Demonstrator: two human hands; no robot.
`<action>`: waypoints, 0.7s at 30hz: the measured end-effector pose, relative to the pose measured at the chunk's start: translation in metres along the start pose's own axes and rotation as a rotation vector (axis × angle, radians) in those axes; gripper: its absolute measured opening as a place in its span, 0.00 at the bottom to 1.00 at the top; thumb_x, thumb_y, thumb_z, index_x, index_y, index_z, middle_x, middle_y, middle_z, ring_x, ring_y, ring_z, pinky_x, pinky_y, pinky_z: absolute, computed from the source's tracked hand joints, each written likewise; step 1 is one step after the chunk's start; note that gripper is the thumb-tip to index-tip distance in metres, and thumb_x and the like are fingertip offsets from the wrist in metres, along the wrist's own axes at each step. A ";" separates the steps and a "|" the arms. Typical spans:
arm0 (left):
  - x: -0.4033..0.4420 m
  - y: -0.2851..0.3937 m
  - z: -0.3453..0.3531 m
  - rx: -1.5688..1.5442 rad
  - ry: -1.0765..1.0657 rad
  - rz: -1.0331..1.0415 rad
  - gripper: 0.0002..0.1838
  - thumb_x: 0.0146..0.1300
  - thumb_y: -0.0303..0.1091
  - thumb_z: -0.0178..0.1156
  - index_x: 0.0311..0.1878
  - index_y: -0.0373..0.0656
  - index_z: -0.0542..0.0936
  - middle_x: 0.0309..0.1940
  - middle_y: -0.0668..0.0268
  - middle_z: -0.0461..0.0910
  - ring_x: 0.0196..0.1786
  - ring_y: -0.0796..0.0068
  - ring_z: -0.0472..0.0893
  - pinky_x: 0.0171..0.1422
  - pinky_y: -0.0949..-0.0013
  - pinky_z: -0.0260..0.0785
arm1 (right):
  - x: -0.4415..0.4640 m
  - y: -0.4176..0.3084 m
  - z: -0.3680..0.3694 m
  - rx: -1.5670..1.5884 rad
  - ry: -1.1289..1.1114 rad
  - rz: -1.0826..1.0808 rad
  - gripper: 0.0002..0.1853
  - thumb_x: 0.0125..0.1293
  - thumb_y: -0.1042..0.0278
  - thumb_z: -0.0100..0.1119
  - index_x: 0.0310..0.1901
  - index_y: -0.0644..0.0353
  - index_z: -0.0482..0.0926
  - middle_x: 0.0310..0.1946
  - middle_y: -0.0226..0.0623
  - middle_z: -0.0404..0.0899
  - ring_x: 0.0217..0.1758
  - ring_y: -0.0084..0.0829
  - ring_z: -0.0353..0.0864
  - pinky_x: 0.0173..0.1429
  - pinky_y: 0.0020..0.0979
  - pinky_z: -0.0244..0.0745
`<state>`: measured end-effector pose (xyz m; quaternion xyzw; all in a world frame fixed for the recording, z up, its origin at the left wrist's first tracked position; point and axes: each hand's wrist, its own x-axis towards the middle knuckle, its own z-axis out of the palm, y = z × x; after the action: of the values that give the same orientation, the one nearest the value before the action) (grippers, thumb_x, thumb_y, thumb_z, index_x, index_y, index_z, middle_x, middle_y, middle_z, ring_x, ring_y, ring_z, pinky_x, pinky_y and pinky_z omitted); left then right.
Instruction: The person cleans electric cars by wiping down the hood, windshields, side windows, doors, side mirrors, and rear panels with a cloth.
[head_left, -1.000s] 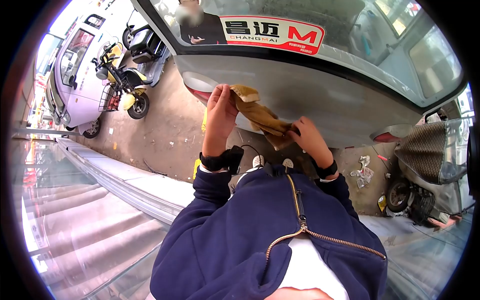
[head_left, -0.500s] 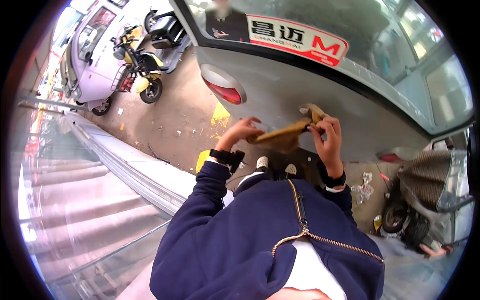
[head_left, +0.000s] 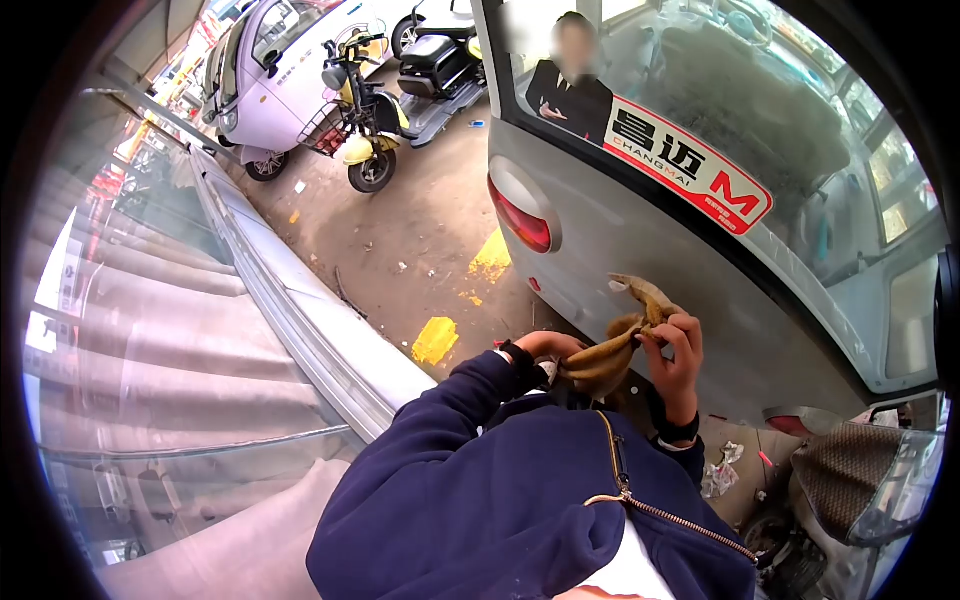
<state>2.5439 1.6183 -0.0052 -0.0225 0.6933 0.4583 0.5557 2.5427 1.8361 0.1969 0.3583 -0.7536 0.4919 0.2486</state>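
A brown-yellow cloth (head_left: 600, 367) hangs between my two hands, close to my chest and beside the grey rear of a vehicle (head_left: 600, 240). My right hand (head_left: 677, 362) pinches its bunched upper part, and one end sticks up above the fingers, with a pale patch at its tip. At the cloth's left end is my left hand (head_left: 548, 347), its fingers wrapped on the edge and partly hidden by the fabric. A black band circles each wrist.
The vehicle's red tail light (head_left: 522, 218) is ahead. A yellow scooter (head_left: 368, 150) and a pale purple small car (head_left: 285, 75) stand at the upper left. Glass panels with a metal frame (head_left: 290, 350) run along the left. Litter (head_left: 722, 472) lies at the lower right.
My view has turned, so the vehicle sits further right and lower. My left hand has come closer to my body and to my right hand, and the cloth hangs more bunched.
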 end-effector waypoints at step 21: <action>-0.114 0.044 -0.012 -0.224 0.594 0.392 0.20 0.66 0.41 0.61 0.54 0.39 0.81 0.43 0.62 0.85 0.48 0.77 0.79 0.56 0.72 0.70 | -0.020 0.034 -0.019 -0.196 -0.059 0.107 0.13 0.55 0.75 0.72 0.37 0.61 0.75 0.38 0.40 0.73 0.44 0.43 0.77 0.45 0.33 0.74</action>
<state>2.5546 1.5814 0.1115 -0.0819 0.7611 0.6024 0.2260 2.5287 1.8681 0.1709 0.3059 -0.8230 0.4178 0.2334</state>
